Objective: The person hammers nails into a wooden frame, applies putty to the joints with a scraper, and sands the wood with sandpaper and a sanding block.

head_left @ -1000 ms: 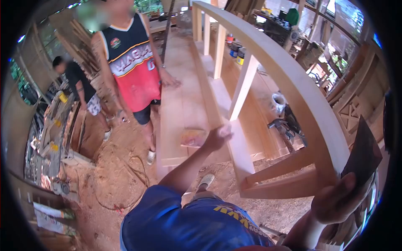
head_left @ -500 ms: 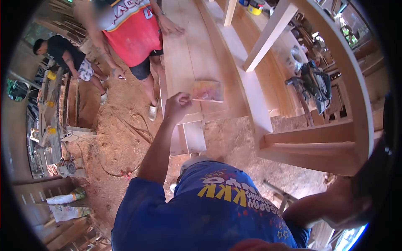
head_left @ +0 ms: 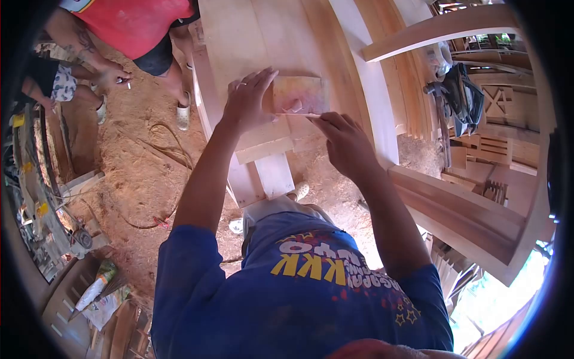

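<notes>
A small square board (head_left: 302,90), smeared yellow and pink, lies over the near end of the wooden panel (head_left: 239,42). A pinkish lump (head_left: 295,106) sits near its front edge. My left hand (head_left: 246,99) is at the board's left side, fingers stretched out and thumb by the near left corner. My right hand (head_left: 345,142) has its fingers closed at the near right corner, fingertips right on the thin pale front edge.
A person in a red shirt (head_left: 134,27) stands at the left, with another person (head_left: 42,84) behind. A pale wooden frame (head_left: 460,209) rises at the right. A dark bag (head_left: 466,99) and a hammer (head_left: 439,113) are beyond it. A cable (head_left: 167,149) lies on the dusty ground.
My right hand has come from the lower right to the board's near right corner. My left hand has gone from a pinch at the left corner to spread fingers. The view has shifted.
</notes>
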A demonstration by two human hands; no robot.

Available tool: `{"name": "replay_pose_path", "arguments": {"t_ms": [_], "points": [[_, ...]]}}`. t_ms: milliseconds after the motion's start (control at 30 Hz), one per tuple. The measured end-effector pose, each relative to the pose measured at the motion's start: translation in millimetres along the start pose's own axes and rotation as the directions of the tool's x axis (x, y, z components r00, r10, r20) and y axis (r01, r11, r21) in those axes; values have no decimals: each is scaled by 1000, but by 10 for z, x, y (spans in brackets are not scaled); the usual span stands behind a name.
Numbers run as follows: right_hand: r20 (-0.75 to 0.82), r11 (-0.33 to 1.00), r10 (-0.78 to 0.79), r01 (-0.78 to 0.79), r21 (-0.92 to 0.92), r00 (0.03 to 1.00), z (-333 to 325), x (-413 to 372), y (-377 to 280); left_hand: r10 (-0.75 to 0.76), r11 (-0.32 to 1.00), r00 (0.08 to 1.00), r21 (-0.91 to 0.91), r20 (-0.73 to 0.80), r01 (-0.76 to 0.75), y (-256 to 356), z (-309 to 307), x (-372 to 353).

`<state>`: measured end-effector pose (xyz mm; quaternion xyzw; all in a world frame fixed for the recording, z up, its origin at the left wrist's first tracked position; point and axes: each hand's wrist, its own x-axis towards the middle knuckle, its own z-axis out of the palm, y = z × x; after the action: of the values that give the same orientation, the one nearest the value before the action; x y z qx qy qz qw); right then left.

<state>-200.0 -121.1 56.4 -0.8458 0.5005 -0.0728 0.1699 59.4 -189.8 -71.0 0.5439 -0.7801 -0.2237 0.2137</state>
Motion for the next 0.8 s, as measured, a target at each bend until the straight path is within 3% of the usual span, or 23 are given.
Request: {"name": "replay_pose_path", "arguments": {"t_ms": [267, 467, 667, 800], "points": [[138, 981, -57, 81, -177, 989, 319, 364, 172, -16, 997, 996, -73, 86, 23, -101, -93, 114], [104, 964, -140, 159, -212, 985, 338, 462, 158, -36, 997, 995, -58, 93, 42, -107, -111, 126], [180, 978, -23, 60, -200, 983, 297, 583, 121, -58, 990, 995, -123, 84, 68, -86, -131, 135], [333, 962, 84, 10, -271, 939, 283, 738, 121, -49, 994, 998, -98, 51, 54, -89, -102, 113]]}}
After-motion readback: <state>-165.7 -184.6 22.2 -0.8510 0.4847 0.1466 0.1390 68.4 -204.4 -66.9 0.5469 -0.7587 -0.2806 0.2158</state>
